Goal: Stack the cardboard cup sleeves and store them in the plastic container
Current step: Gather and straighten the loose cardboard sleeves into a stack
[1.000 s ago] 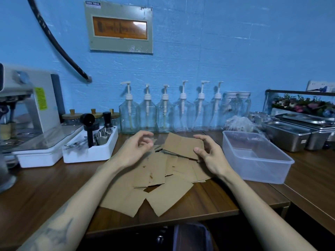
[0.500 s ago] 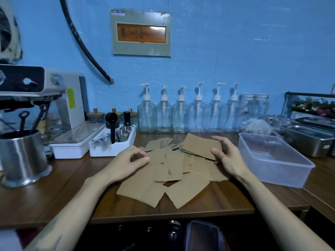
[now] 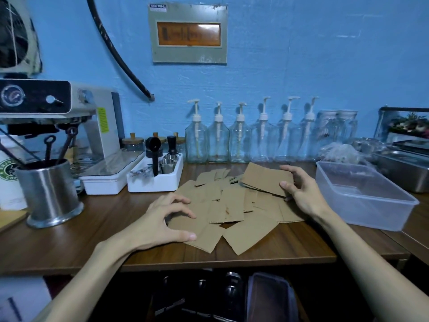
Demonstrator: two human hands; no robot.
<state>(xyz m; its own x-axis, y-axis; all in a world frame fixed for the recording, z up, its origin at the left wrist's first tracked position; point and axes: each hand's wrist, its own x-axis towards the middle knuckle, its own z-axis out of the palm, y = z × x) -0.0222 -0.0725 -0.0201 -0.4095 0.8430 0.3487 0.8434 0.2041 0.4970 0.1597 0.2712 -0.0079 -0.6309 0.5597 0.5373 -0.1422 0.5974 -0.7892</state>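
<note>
The left hand [image 3: 160, 223] has been lowered, fingers clawed and empty, onto the scattered flat brown cardboard cup sleeves [image 3: 228, 209] on the wooden tabletop [image 3: 92, 231], while a small stack [image 3: 267, 180] is kept gripped by the right hand [image 3: 299, 189] beside the empty clear plastic container [image 3: 362, 194], so gathering is judged barely begun.

The left hand [image 3: 160, 223] has come down and away from the raised bundle of sleeves [image 3: 267, 178]. A second ago it was lifted beside that bundle, fingers curled toward its near edge. Half a second ago it lay on the loose sleeves [image 3: 222, 205] spread over the counter [image 3: 69, 238]. Now it is nearer the person, at the left edge of the spread, with spread, bent fingers and the thumb on the nearest sleeve. The right hand [image 3: 299, 191] kept its grip on the bundle's right end. The head camera has swung left, so the steel cup [image 3: 50, 194] now shows left of the left hand.
</note>
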